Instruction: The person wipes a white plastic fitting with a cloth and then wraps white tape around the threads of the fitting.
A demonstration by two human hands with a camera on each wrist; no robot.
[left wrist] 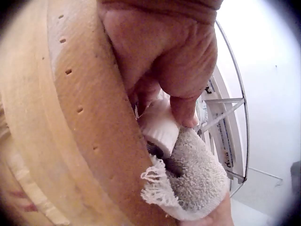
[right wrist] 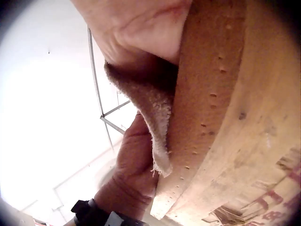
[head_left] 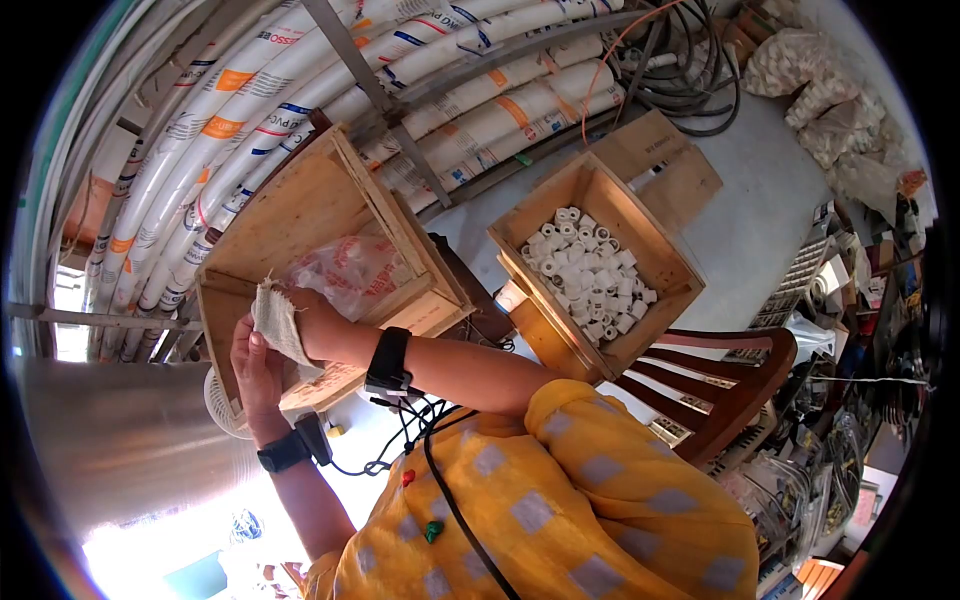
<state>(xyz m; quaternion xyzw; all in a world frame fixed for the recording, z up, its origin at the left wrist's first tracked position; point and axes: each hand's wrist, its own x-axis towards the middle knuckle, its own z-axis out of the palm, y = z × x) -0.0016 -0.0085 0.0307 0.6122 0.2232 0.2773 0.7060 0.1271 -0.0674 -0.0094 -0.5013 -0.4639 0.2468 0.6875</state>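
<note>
Wiping a white fitting (left wrist: 160, 126) with the cloth (head_left: 278, 320) at the wooden crate's (head_left: 330, 210) near edge. Left hand (head_left: 258, 372) pinches the fitting; right hand (head_left: 312, 325) clamps the cloth around it. Next, probably: rotate the fitting, keeping the pinch firm.

— What's the person wearing?
— A yellow top (head_left: 560, 500) with pale grey squares, its sleeve (head_left: 600, 440) loose past the elbow.
— On the wrists?
— A black strap (head_left: 388, 360) on the right wrist, a black band (head_left: 284, 452) on the left, each carrying a small camera. Black cables (head_left: 415, 425) hang between them; a black cord (head_left: 465, 525) crosses the chest.
</note>
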